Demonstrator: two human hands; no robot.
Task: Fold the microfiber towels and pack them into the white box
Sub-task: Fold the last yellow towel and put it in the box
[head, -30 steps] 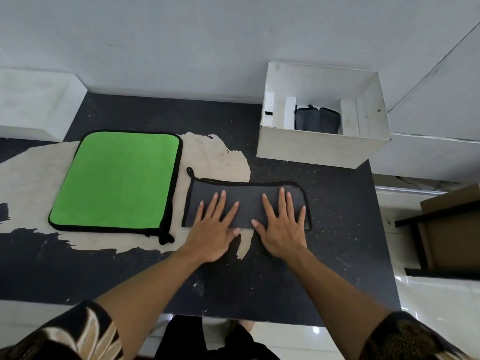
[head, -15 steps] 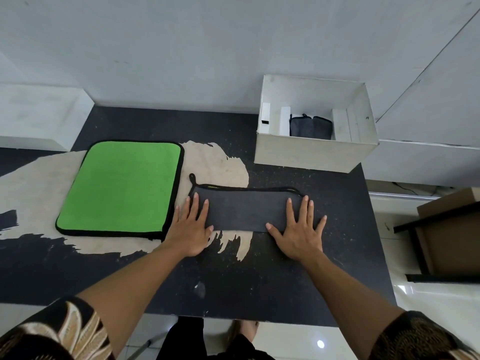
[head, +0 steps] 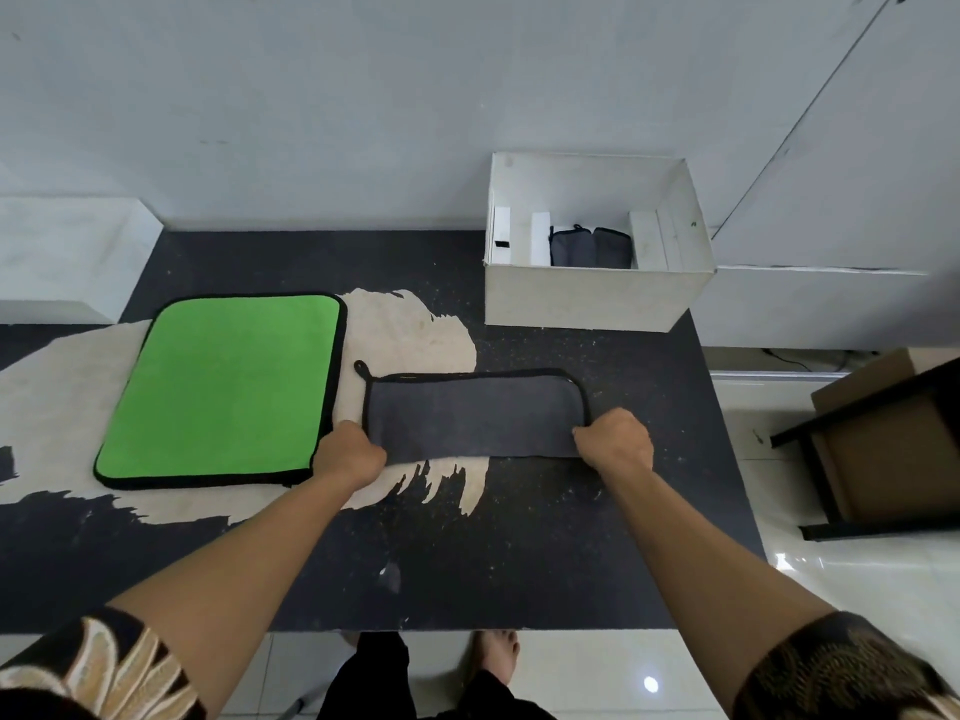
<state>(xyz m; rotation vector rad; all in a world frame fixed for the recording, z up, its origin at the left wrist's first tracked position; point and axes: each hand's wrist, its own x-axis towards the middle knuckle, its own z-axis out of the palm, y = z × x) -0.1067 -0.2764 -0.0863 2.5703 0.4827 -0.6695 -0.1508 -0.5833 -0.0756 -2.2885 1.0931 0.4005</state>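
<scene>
- Flat palms have curled: left hand [head: 350, 454] and right hand [head: 615, 444] pinch near corners of the folded grey microfiber towel [head: 475, 413].
- Another fold looks due.

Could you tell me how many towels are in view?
4: green towel flat at left; grey towel held by left hand and right hand; apparently two folded grey towels in the white box, whose wall may hide more.

Both bare forearms stretch forward, roughly parallel. Left hand [head: 349, 454] knuckles up, fingers curled under, grip on near left corner of the dark grey folded microfiber towel [head: 472, 415]. Right hand [head: 615, 444] same pose, fingers curled on near right corner. Hands well apart.
</scene>
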